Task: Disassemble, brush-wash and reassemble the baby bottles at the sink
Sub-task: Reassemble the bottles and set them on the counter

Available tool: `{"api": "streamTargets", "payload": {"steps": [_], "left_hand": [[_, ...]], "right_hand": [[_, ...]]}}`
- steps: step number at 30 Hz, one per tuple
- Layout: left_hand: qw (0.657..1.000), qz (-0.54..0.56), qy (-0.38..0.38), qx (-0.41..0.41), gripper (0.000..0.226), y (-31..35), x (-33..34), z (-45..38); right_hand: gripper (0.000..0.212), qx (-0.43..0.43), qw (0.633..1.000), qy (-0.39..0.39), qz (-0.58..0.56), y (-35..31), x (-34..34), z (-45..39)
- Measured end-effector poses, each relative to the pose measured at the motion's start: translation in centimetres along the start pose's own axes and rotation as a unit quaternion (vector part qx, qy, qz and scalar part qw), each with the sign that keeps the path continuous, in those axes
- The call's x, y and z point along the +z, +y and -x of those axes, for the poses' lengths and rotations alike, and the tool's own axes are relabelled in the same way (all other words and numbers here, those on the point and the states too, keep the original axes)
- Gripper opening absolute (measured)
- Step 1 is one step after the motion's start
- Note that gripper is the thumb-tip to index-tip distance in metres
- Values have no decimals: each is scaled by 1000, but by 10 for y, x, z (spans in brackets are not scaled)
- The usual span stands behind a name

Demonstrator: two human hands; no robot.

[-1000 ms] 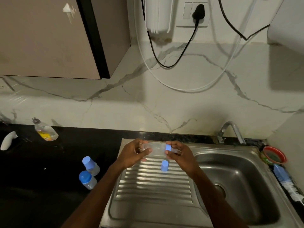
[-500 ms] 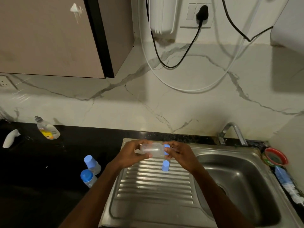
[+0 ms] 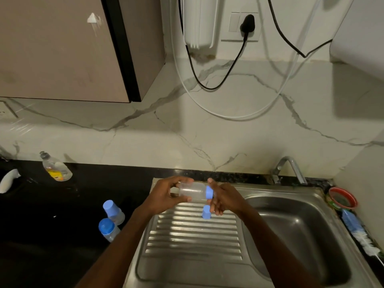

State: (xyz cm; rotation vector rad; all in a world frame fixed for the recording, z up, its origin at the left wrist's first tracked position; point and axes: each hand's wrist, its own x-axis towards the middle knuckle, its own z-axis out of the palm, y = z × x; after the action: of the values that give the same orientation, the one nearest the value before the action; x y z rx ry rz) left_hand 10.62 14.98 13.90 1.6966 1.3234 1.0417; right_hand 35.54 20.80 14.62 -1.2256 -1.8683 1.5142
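Holding level above the ribbed drainboard point(image 3: 193, 238) as half a second ago, a clear bottle point(image 3: 192, 191); left hand point(image 3: 164, 197) clasping its body, fingers point(image 3: 182, 180) over, thumb under; right hand point(image 3: 225, 198) now pinching the blue collar point(image 3: 209, 192) with straighter fingers; blue cap point(image 3: 206, 212) standing unmoved just below.

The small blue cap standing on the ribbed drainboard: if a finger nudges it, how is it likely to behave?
The blue cap is probably light: it looks like small, hollow plastic. It stands upright on the drainboard ridges, so a nudge may well tip it. Once down, its round shape would likely let it roll, perhaps toward the basin.
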Motion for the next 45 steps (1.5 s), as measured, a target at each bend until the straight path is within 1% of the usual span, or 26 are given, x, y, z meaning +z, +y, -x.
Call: {"api": "streamTargets", "payload": {"steps": [1,2,3,4,5,7,8,11,12,15,17,19,22,25,28,30,33,34,35,36,37,38,39,40,42,45], "left_hand": [[1000,1,-1,-3,54,2,0,0],[1000,-4,1,-10,54,2,-1,-1],[1000,-7,5,-18,54,2,-2,0],[1000,-6,9,-28,54,2,-3,0],[999,-4,11,-37,53,2,-5,1],[999,-1,4,-44,52,1,-6,3],[999,-2,-2,-46,51,0,-5,4],[999,-7,0,-54,51,-2,0,10],[998,-10,3,-56,50,-3,1,12],[998,3,8,-68,45,-4,2,16],[998,15,3,-68,45,-5,0,18],[998,8,2,-58,48,-7,0,21],[999,-22,8,-36,50,-13,2,25],[997,-77,-3,-15,48,-22,5,29],[994,-100,-47,-26,57,-21,14,29],[993,-101,-55,-29,59,-23,19,28],[984,-175,-28,-32,51,-41,17,25],[979,-198,-26,-45,50,-47,13,23],[972,-224,-28,-63,49,-54,9,21],[964,-254,-29,-79,50,-59,6,20],[952,-290,-31,-94,52,-65,4,19],[940,-322,-34,-110,54,-70,3,17],[929,-347,-36,-125,56,-73,2,16],[918,-370,-39,-134,56,-78,3,13],[905,-403,-51,-129,56,-85,6,9],[917,-372,-62,-130,55,-93,11,3]], "right_hand": [[77,37,999,10,-1,-1,-1,-2],[79,76,997,16,-27,-1,-3,-4],[75,96,993,18,-62,-2,-6,-5],[65,88,992,17,-86,-1,-9,-5],[52,45,996,6,-82,1,-12,-5],[29,-44,998,-25,-30,4,-11,-1],[27,-49,998,-37,-11,5,-8,1],[43,8,999,-43,-25,-1,-5,0],[43,11,999,-43,-21,-2,-5,-1],[25,-63,997,-33,30,-1,-5,-1],[16,-88,995,-20,36,1,2,2],[20,-86,996,-10,22,5,9,4],[31,-58,998,-19,-15,8,14,6],[36,-50,999,-5,16,6,23,1],[31,-53,998,9,16,3,39,-1],[32,-42,999,13,-5,4,47,-3],[46,27,998,28,-58,17,46,-10],[52,59,996,43,-44,26,43,-13],[54,78,995,57,20,37,38,-17],[52,88,984,62,144,55,33,-22],[45,100,956,49,270,71,28,-26],[40,110,930,29,350,88,26,-32],[43,116,915,4,386,104,26,-37],[47,120,915,-12,385,115,30,-42],[51,104,923,3,371,126,40,-50],[51,88,916,28,391,135,58,-63]]}}
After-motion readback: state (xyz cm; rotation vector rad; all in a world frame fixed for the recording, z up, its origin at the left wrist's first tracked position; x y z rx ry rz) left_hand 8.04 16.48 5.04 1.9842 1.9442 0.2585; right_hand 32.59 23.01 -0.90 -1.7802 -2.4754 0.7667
